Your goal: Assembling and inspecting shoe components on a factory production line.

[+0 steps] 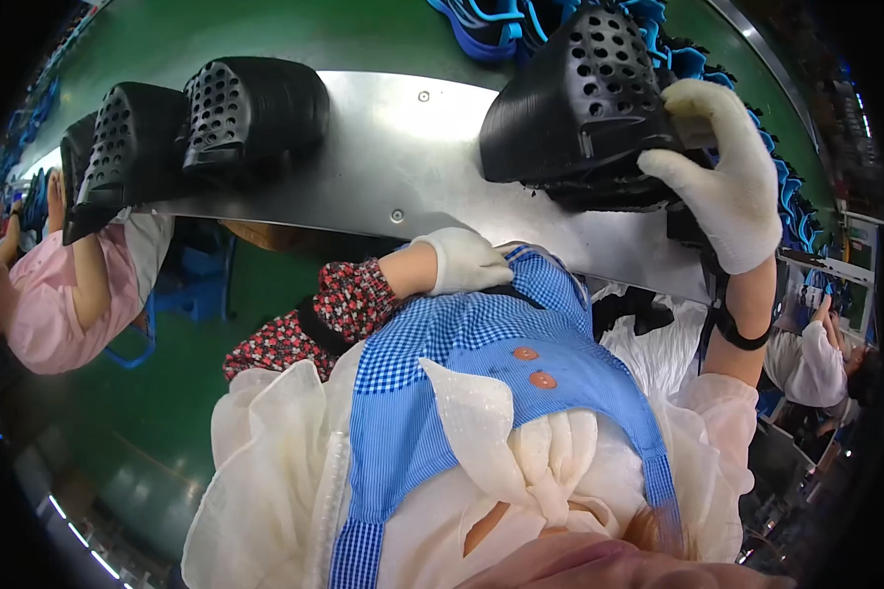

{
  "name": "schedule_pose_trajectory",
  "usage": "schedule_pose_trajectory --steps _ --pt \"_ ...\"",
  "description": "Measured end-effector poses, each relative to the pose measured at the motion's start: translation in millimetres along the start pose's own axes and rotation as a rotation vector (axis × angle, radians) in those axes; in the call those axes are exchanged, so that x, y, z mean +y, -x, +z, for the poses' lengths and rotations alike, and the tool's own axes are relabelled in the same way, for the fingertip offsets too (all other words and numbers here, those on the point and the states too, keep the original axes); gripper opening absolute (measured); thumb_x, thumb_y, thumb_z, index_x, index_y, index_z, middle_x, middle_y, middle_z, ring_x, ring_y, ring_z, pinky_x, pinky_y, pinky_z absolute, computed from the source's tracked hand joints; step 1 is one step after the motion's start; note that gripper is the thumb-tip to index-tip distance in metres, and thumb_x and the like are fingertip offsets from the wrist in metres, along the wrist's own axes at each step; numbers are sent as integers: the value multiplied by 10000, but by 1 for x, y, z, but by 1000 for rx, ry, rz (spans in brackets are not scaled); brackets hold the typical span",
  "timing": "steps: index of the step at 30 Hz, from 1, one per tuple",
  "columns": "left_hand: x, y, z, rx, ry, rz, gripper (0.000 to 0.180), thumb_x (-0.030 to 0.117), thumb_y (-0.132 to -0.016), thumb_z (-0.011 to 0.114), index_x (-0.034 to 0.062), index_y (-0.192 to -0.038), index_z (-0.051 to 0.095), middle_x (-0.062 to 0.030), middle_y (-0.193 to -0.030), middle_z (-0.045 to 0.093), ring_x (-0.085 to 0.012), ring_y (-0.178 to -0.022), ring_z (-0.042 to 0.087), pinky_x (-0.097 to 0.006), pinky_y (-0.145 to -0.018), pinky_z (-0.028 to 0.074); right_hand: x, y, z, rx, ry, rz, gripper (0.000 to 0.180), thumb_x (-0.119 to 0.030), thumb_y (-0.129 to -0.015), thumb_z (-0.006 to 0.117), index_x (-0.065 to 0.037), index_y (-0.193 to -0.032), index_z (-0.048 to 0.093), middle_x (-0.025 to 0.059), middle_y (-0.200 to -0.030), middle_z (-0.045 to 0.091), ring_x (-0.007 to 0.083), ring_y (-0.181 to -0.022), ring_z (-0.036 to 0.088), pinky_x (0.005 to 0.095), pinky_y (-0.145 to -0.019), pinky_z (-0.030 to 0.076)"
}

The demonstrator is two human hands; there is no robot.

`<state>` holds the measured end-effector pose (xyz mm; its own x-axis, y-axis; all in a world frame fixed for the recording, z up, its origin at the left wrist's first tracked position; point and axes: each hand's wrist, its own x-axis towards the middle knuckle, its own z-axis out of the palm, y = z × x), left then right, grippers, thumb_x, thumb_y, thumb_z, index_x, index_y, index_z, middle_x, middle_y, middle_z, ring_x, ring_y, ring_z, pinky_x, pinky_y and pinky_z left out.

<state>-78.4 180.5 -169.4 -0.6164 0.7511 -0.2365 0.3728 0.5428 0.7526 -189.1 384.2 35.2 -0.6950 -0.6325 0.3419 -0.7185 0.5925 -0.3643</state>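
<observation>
My right hand (722, 172), in a white glove, grips a black perforated clog-style shoe (580, 98) and holds it just above the steel conveyor shelf (403, 147), sole side facing me. My left hand (467, 260), also gloved in white, rests against my blue checked apron (462, 373) below the shelf edge and holds nothing; its fingers are loosely curled. Further left on the shelf stand two more black perforated shoes (250, 113), (128, 147).
A person in a pink top (59, 294) works at the left beside the shelf. Another person (815, 358) sits at the right. Blue shoe parts (491, 20) pile up beyond the shelf. The green floor (147, 412) lies below.
</observation>
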Motion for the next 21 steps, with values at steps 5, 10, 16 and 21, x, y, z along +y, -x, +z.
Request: schedule_pose_trajectory --steps 5,10,16,21 --pt "-11 24 3 -123 75 -500 493 448 -954 352 101 -1083 677 -211 -1024 657 -396 -970 608 -411 -890 466 3 -1 3 21 -10 -38 492 -233 -659 845 -52 -1055 616 37 -944 625 151 -828 649 275 -763 541" --pt "-12 47 -22 137 157 -187 324 293 -953 507 59 -1113 664 -171 -1012 680 -289 -928 649 -336 -860 490 -3 -2 -3 -20 -22 -7 484 -171 -637 842 -27 -1040 616 48 -974 619 153 -825 633 271 -761 532" --pt "6 49 -103 732 640 74 424 262 -984 477 -15 -1302 526 -115 -1115 659 -189 -1028 620 -313 -920 479 -22 -6 -38 -1 -112 -39 509 -81 -577 827 18 -1024 607 95 -1034 629 179 -874 624 287 -777 519" --pt "41 19 -178 737 1487 483 506 447 -971 499 17 -1235 536 -89 -1050 659 -192 -975 643 -354 -893 519 -46 -44 -31 26 -220 -231 518 -54 -570 848 25 -1017 600 124 -1081 619 192 -919 622 290 -794 526"
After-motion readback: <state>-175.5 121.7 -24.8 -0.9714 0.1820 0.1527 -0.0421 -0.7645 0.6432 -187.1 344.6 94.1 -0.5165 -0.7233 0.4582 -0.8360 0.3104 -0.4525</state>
